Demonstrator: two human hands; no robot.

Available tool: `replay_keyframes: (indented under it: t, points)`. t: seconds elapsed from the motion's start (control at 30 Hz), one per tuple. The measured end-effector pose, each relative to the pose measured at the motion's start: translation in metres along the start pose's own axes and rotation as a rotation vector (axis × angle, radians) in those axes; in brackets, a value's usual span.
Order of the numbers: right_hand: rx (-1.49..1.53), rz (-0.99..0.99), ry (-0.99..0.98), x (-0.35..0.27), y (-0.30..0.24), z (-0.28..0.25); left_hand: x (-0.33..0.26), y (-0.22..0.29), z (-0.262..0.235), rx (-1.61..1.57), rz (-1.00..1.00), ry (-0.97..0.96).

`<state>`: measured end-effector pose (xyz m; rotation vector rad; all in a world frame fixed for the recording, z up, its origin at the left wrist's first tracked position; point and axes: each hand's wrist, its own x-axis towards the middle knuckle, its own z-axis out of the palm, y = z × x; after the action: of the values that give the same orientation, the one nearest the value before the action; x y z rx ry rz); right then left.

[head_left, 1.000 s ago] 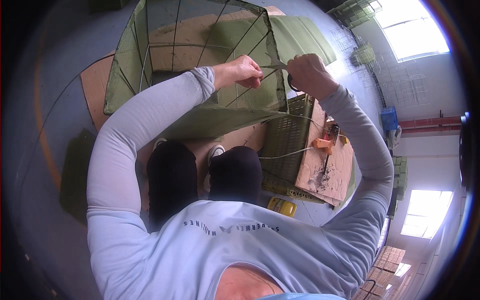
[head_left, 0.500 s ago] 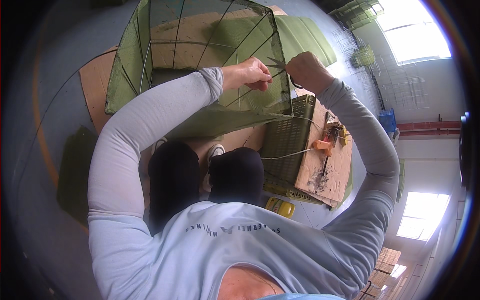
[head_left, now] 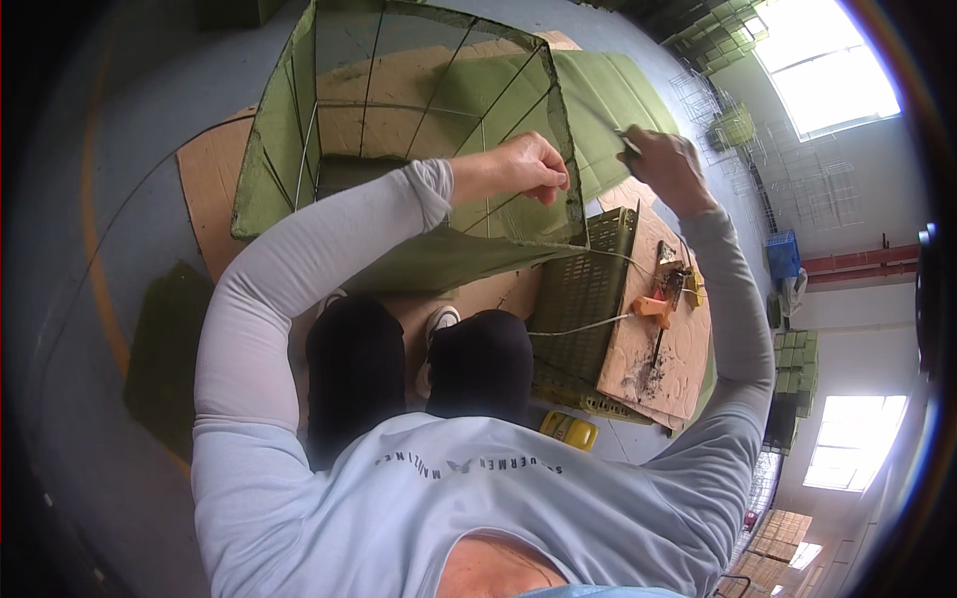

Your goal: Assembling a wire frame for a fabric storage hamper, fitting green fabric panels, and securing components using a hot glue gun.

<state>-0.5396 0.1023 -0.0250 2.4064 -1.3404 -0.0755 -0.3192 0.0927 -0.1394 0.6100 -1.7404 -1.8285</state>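
In front of me stands an open box of green fabric over a wire frame point(head_left: 271, 149), its thin dark rods crossing the opening. My left hand point(head_left: 533, 166) is closed in a pinch in front of the box's right edge; whatever lies between its fingertips is too small to make out. Farther right, my right hand point(head_left: 668, 167) is raised beyond that edge, wrapped round a pair of scissors point(head_left: 625, 143). The scissors are mostly hidden by the fingers and smeared by motion.
Right of my knees, a green plastic crate point(head_left: 583, 299) carries cardboard point(head_left: 623, 364) with an orange glue gun point(head_left: 653, 309). A yellow container point(head_left: 568, 431) stands by the crate. Cardboard point(head_left: 214, 184) lies beneath the box, and a green panel point(head_left: 618, 110) lies beyond it.
My right hand has drawn the scissors away from the box's edge, to the right. The scissors' spread blades were close to my left hand before. My left hand stays pinched near the edge.
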Motion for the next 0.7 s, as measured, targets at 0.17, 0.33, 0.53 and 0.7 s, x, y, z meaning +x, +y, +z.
replay_keyframes:
  t: [0.17,0.33,0.53,0.7]
  points:
    - [0.345,0.419,-0.043,-0.049,0.07,0.026,0.004,0.044,0.072,0.27,0.205,0.018]
    - [0.592,0.472,-0.025,-0.087,0.074,0.075,-0.006,0.074,0.119,0.979,0.473,-0.354]
    - [0.668,0.535,-0.007,-0.145,0.08,0.119,0.112,0.032,-0.048,0.245,0.008,0.457]
    - [1.046,0.595,-0.032,-0.145,0.071,0.157,0.161,-0.082,-0.184,0.4,-0.012,0.955]
